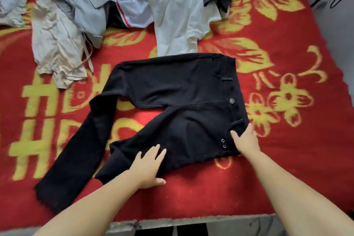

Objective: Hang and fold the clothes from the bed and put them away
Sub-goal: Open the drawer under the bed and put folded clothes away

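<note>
Trousers: one black pair (pixel 172 105) lay flat on my red and yellow blanket (pixel 287 140), waistband to the right, silver button showing, legs bent leftward.
Left hand: my left hand (pixel 148 166) rested flat on the near leg, fingers straight and spread, thumb on the blanket.
Right hand: my right hand (pixel 245 140) pressed the waistband corner, fingers extended, grasping nothing.
Pile: a heap of unfolded clothes (pixel 118 2) lay beyond the trousers; count unclear.
</note>
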